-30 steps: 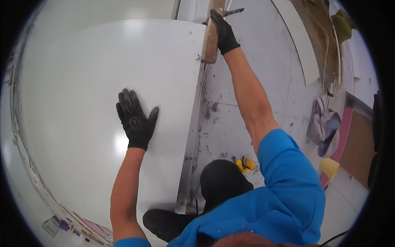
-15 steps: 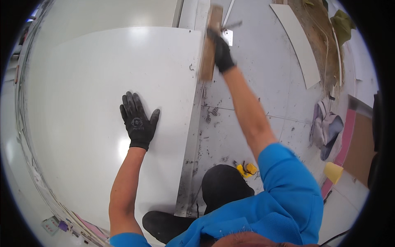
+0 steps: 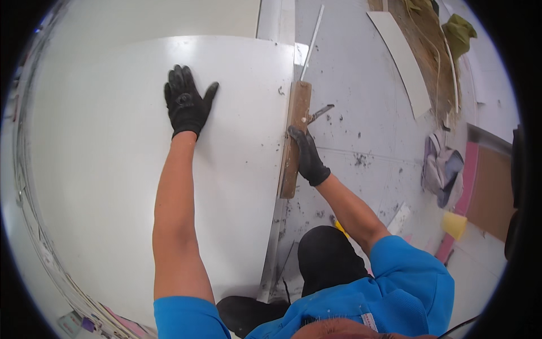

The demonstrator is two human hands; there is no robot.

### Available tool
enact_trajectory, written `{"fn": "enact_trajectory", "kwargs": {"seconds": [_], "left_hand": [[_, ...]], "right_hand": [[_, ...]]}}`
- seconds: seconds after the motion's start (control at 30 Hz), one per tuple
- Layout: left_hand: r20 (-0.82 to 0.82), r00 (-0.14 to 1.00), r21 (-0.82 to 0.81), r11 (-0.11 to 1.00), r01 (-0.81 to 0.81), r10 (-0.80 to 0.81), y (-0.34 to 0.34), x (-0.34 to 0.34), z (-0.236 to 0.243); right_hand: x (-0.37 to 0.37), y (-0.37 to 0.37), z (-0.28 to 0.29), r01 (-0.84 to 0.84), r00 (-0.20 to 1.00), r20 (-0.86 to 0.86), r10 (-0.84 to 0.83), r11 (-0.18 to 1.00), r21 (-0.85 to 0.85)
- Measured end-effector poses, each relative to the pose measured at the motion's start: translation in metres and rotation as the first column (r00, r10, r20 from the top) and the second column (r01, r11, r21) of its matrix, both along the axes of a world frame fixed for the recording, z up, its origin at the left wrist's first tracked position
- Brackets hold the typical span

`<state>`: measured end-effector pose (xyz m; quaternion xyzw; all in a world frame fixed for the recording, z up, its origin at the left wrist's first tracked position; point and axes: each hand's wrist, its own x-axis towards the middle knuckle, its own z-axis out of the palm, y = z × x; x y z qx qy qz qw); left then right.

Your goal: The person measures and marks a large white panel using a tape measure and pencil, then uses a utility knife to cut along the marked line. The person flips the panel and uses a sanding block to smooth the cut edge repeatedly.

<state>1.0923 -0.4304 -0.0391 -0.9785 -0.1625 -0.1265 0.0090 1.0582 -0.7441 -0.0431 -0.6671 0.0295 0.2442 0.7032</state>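
Observation:
My left hand, in a black coated glove, lies flat on a large white panel with fingers stretched out and thumb apart. My right hand, gloved the same way, grips a long wooden hand plane. The plane stands against the panel's right edge, its length running along that edge. A dark metal blade juts from its right side. Some of the right hand's fingers are hidden behind the wood.
Dark shavings litter the grey floor right of the panel. A curved white strip lies at the far right near a brown board. A grey cloth bag and a yellow block are on the right. My knee is beside the panel's edge.
My right hand has drawn the hand plane toward me along the panel's edge. My left hand has shifted farther away across the panel and is flat there.

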Motion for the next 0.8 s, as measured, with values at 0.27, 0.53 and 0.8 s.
{"fn": "enact_trajectory", "kwargs": {"seconds": [0.27, 0.53, 0.8], "left_hand": [[-0.020, 0.999, -0.114, 0.993, 0.036, -0.039, -0.004, -0.008, 0.009], [-0.121, 0.987, -0.117, 0.989, 0.091, -0.106, 0.002, -0.004, 0.012], [-0.164, 0.984, -0.123, 0.991, 0.055, -0.075, 0.000, -0.007, 0.020]], "right_hand": [[0.032, 0.014, 0.004, 0.113, 0.990, -0.057, -0.131, 0.963, -0.244], [0.235, 0.037, 0.011, 0.115, 0.991, -0.018, -0.131, 0.920, -0.374], [-0.011, 0.017, -0.006, 0.117, 0.989, -0.015, -0.144, 0.857, -0.502]]}}
